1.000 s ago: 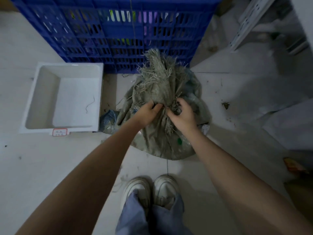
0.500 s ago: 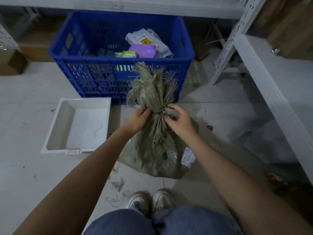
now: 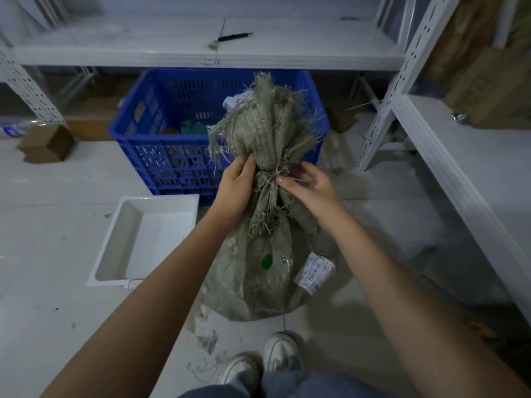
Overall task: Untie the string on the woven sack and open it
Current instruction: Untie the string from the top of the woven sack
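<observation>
String point(image 3: 271, 176) binds the gathered neck of the sack point(image 3: 265, 265), which stands upright on the floor point(image 3: 57, 282) between the two hands, in front of a blue crate point(image 3: 172, 156). The left hand point(image 3: 237, 186) grips the neck from the left side. The right hand point(image 3: 309, 185) pinches at the knot with its fingertips point(image 3: 283, 180), frayed top above both.

grey-green woven sack point(image 3: 267, 271), green dot point(image 3: 266, 261), blue crate point(image 3: 178, 156)
</observation>
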A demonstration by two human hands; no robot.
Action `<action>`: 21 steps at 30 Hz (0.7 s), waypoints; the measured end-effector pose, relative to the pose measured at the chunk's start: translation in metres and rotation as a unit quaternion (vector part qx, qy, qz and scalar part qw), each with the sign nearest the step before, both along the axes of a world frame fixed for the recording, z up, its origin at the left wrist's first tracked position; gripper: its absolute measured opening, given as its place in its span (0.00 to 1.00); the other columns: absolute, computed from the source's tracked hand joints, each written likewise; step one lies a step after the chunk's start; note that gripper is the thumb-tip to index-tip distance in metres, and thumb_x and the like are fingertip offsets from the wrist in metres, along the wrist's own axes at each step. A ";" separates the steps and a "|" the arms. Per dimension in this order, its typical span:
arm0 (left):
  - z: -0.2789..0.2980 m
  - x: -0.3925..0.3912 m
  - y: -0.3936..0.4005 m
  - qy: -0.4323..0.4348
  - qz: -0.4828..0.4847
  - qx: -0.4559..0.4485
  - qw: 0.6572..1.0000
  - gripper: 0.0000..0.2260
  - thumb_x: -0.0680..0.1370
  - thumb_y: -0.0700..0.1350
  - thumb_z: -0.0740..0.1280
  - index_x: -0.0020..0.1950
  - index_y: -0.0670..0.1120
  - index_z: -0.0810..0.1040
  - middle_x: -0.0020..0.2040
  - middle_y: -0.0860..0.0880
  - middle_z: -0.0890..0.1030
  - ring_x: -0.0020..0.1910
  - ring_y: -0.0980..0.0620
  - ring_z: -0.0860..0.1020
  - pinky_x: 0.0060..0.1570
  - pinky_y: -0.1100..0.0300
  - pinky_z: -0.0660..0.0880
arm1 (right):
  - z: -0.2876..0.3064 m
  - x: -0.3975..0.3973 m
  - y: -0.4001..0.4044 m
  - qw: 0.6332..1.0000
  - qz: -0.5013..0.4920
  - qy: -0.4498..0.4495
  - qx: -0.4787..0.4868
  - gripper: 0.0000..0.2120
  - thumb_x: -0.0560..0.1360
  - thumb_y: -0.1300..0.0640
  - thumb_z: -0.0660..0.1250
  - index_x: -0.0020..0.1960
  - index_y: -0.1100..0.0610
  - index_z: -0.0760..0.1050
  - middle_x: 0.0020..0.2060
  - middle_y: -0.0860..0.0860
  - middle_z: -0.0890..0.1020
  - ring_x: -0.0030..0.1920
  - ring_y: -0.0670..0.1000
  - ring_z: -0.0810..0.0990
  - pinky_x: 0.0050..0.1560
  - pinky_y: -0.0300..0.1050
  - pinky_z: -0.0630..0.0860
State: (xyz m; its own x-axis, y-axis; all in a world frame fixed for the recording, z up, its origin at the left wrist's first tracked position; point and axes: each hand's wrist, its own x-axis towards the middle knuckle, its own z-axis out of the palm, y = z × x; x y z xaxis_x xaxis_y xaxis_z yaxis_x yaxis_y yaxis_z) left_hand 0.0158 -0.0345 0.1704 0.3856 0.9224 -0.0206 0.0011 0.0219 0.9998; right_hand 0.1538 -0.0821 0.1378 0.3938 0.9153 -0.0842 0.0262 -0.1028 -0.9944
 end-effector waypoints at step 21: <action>-0.046 0.002 -0.004 0.057 0.134 0.030 0.989 0.13 0.72 0.45 0.72 0.44 0.42 0.69 0.41 0.37 0.74 0.40 0.47 0.74 0.44 0.48 0.73 | -0.020 -0.045 -0.012 0.847 -0.211 -0.463 0.155 0.06 0.72 0.59 0.67 0.47 0.60 0.78 0.44 0.55 0.79 0.45 0.53 0.76 0.44 0.44 0.74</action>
State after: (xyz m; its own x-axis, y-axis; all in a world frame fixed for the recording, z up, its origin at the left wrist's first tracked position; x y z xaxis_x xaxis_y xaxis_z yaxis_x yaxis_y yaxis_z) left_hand 0.0177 -0.0386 0.1240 0.1249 0.9921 0.0091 0.1153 -0.0237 0.9930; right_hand 0.1087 -0.0940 0.1181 0.4571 0.5976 0.6587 0.8356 -0.0348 -0.5483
